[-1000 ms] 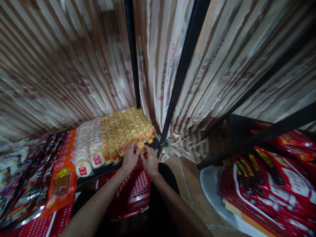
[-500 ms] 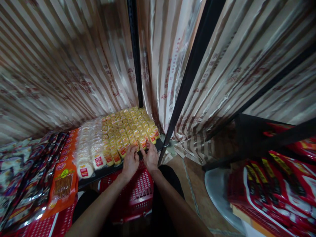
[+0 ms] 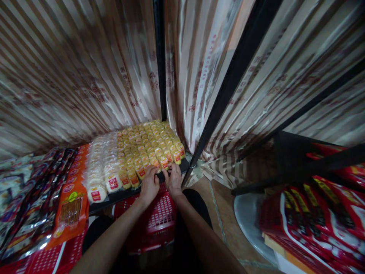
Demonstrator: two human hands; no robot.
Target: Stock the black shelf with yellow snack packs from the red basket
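Rows of small yellow snack packets (image 3: pixel 148 146) fill the right part of a low black shelf (image 3: pixel 119 196). My left hand (image 3: pixel 149 185) and my right hand (image 3: pixel 173 178) rest side by side at the shelf's front edge, fingertips pressed against the front packets. The fingers of both hands are curled; I cannot make out whether they pinch a packet. White round snack packs with red labels (image 3: pixel 101 175) lie to the left of the yellow ones. A red plastic basket (image 3: pixel 156 220) sits under my forearms.
Orange snack bags (image 3: pixel 71 205) and dark shiny bags (image 3: pixel 25 201) lie at the left. A black shelf post (image 3: pixel 228 87) slants up past striped curtains (image 3: pixel 71 76). Red packages (image 3: pixel 313 217) are stacked at the right, above a grey round surface (image 3: pixel 248 217).
Both hands have shifted slightly forward and right along the shelf's front edge and pushed the front yellow packets in line. The view has also turned a little.
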